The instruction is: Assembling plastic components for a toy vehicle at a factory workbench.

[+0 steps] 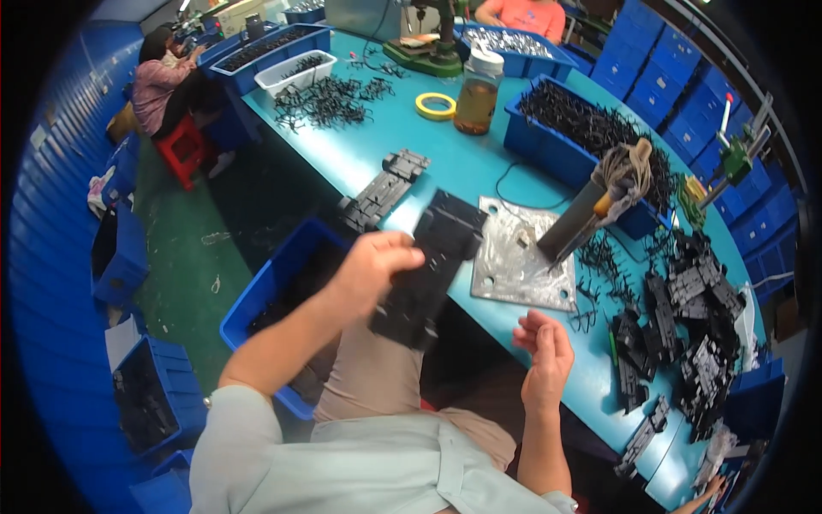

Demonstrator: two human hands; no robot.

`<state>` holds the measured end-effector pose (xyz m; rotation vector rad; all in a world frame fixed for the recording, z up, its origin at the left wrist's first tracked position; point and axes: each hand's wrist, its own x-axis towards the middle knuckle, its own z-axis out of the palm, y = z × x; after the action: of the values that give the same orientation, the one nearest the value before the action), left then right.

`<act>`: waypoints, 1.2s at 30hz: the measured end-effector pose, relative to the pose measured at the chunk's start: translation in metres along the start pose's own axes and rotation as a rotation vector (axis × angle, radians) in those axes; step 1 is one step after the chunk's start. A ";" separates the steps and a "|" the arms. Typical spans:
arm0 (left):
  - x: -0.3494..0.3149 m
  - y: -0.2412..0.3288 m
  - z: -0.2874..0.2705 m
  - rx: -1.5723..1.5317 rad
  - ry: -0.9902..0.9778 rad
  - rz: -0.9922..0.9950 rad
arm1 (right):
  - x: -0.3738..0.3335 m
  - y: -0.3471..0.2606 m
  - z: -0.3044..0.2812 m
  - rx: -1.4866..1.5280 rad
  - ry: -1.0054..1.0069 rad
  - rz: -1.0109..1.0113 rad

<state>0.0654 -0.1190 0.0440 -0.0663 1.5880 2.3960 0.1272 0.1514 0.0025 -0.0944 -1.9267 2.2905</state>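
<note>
My left hand (377,270) pinches the side edge of a black plastic chassis plate (425,283), held tilted above my lap at the table's near edge. Its lower end is smeared by motion. Another moulded chassis (385,190) lies on the table just beyond that hand. My right hand (548,355) is raised by the table edge, palm turned inward, fingers loosely bent and apart from the thumb; nothing shows in it. Beyond it lies a silvery metal plate (524,278) with corner holes. A dark upright post (582,214), with tools and cloth at its top, stands at the plate.
Chassis parts (706,291) pile up on the right, beside small black clips (604,270). A blue bin of black parts (544,141), yellow tape (435,106) and a jar of amber liquid (477,98) stand farther back. A blue crate (248,313) sits below my left arm. Other people sit beyond.
</note>
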 end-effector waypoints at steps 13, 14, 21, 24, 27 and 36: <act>0.139 0.042 -0.098 1.246 0.257 0.072 | -0.018 0.017 -0.009 -0.072 0.098 -0.128; 0.128 0.045 -0.110 1.121 0.277 0.003 | -0.007 0.028 -0.007 -0.069 0.053 -0.099; 0.138 0.049 -0.107 0.658 0.278 -0.018 | -0.003 0.028 -0.014 -0.086 0.074 -0.166; 0.103 0.061 -0.126 0.449 0.300 0.048 | -0.003 0.024 -0.009 -0.066 0.087 -0.200; 0.063 0.050 -0.163 0.198 0.340 0.217 | -0.003 0.027 -0.017 -0.041 0.022 -0.198; -0.088 -0.137 -0.297 0.046 1.030 0.113 | -0.007 0.019 -0.006 -0.129 0.104 -0.152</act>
<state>0.1516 -0.3563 -0.1813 -1.4221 2.0240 2.5329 0.1341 0.1535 -0.0178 -0.0770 -1.9555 2.0248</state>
